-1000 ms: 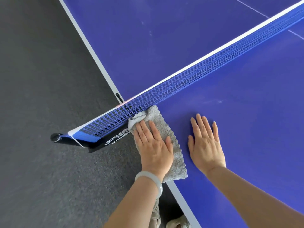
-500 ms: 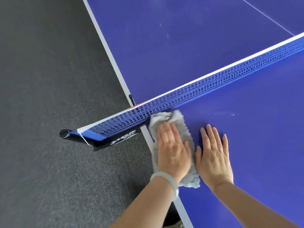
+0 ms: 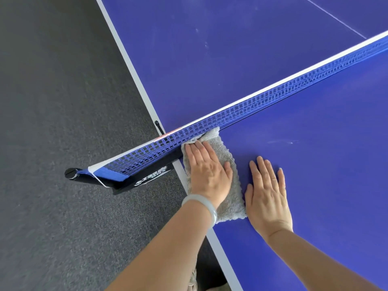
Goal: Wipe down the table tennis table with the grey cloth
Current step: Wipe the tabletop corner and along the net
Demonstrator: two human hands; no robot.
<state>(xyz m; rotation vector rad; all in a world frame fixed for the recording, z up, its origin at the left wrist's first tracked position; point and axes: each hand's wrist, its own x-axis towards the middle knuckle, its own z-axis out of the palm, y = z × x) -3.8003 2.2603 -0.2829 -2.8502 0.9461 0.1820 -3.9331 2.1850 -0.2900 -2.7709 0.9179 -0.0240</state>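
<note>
By the blue mesh net [image 3: 252, 106], pressed fluffy grey cloth [image 3: 230, 158] under flat, straight-fingered left hand [image 3: 207, 175]; laid right hand [image 3: 267, 196] flat on blue table [image 3: 325, 196].

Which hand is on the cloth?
The left hand, with the pale bracelet, lies flat on the cloth; the right hand rests on the bare blue table beside it.

Violet-blue covers the table tennis table [image 3: 315, 185], bordered by a white stripe [image 3: 129, 61] and marked with faint pale smudges on both sides of the net [image 3: 273, 96]. The net is blue mesh under white tape, and its bracket [image 3: 151, 178] is black with white lettering. Against the net lies a grey cloth [image 3: 226, 158]. My bracelet [image 3: 201, 198] is milky white. Left of the net, the floor [image 3: 52, 122] is speckled charcoal.
</note>
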